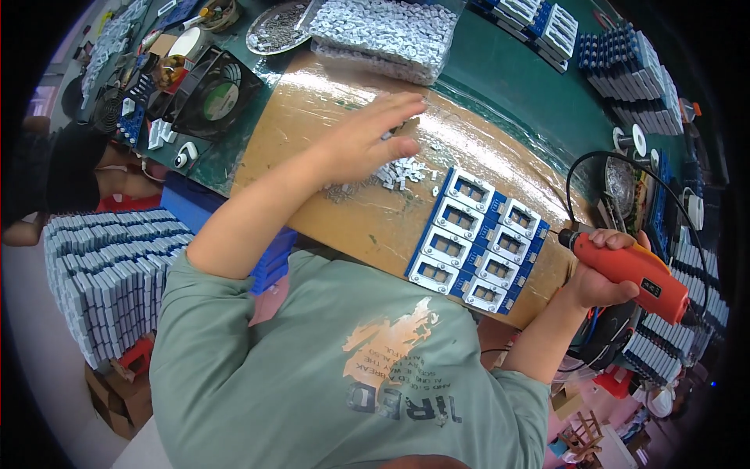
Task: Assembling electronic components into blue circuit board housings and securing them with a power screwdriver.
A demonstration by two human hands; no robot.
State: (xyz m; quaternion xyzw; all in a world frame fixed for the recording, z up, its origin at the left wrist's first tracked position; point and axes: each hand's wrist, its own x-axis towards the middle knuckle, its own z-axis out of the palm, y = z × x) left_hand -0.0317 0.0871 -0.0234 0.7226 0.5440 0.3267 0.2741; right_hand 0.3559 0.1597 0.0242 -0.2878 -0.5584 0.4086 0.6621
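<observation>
Screwdriver (pixel 625 273), 1, clamped in right grip (pixel 597 286); left grip (pixel 363 148), can't say if apart; 8 white frames (pixel 453 233).

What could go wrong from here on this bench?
The blue panel lies close to the near edge of the brown board; a nudge might tip it off. The black cable loops beside the red screwdriver in the right hand and may snag. Loose white pieces near the left hand could scatter.

Orange screwdriver (pixel 642 275), tilted, beside blue board (pixel 479 234) with eight white frames (pixel 466 253)
</observation>
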